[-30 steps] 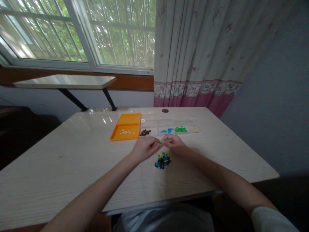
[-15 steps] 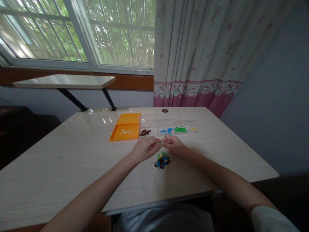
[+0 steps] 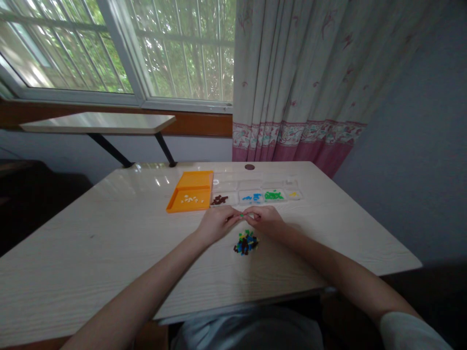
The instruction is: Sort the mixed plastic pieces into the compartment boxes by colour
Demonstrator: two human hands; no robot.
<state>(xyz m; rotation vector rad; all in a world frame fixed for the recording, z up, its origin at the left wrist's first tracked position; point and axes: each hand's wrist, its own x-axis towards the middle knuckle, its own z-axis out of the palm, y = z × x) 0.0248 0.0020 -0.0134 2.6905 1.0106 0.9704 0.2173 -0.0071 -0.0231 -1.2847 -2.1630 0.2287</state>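
My left hand [image 3: 216, 224] and my right hand [image 3: 266, 219] meet fingertip to fingertip above the table, both pinched on a tiny green piece [image 3: 242, 215] between them. Just below them lies a small heap of mixed coloured pieces [image 3: 245, 243]. Beyond my hands stands a clear sorting box [image 3: 255, 186] whose near compartments hold brown pieces [image 3: 219, 199], blue pieces [image 3: 253, 197], green pieces [image 3: 274, 195] and yellow pieces [image 3: 293, 194]. An orange tray [image 3: 191, 191] with a few white pieces sits at its left.
The pale wooden table [image 3: 109, 243] has a round cable hole [image 3: 249, 166] at its far edge. Behind it are a window, a narrow shelf [image 3: 98, 122] on black brackets, and a patterned curtain [image 3: 302, 82].
Both hands have stayed together on the small piece; the right hand has shifted slightly down and toward me. The heap and the boxes have not moved.
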